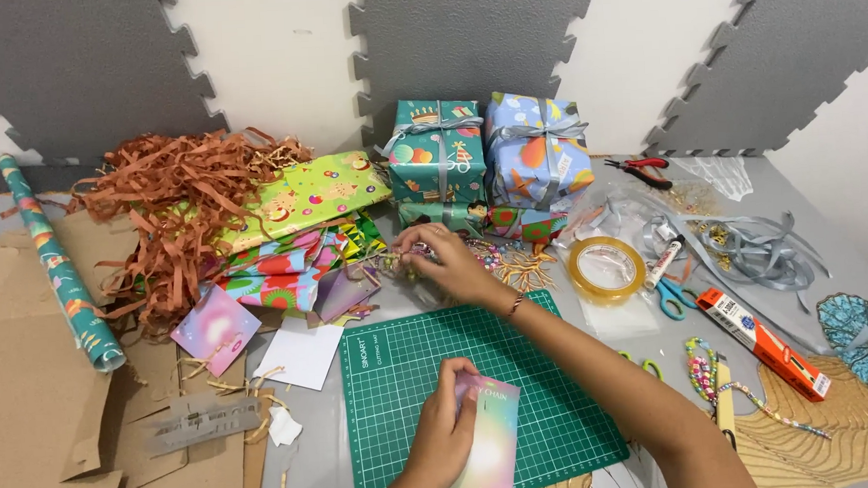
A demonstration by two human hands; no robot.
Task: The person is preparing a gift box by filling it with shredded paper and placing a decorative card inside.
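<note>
Two ribbon-tied wrapped gift boxes (489, 154) already stand at the back. The left hand (442, 434) pinches a pastel iridescent card (487, 447) on the green cutting mat (401, 372); the right hand (444, 258) closes fingers on small gold trinkets (396, 265) (exact kind unclear) beyond the mat, so decorating seems unfinished.

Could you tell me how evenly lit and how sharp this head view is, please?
Head view: soft, even light, with only faint shadows under the right hand and left hand; mild glare on the tape roll; the gift boxes look sharp.
</note>
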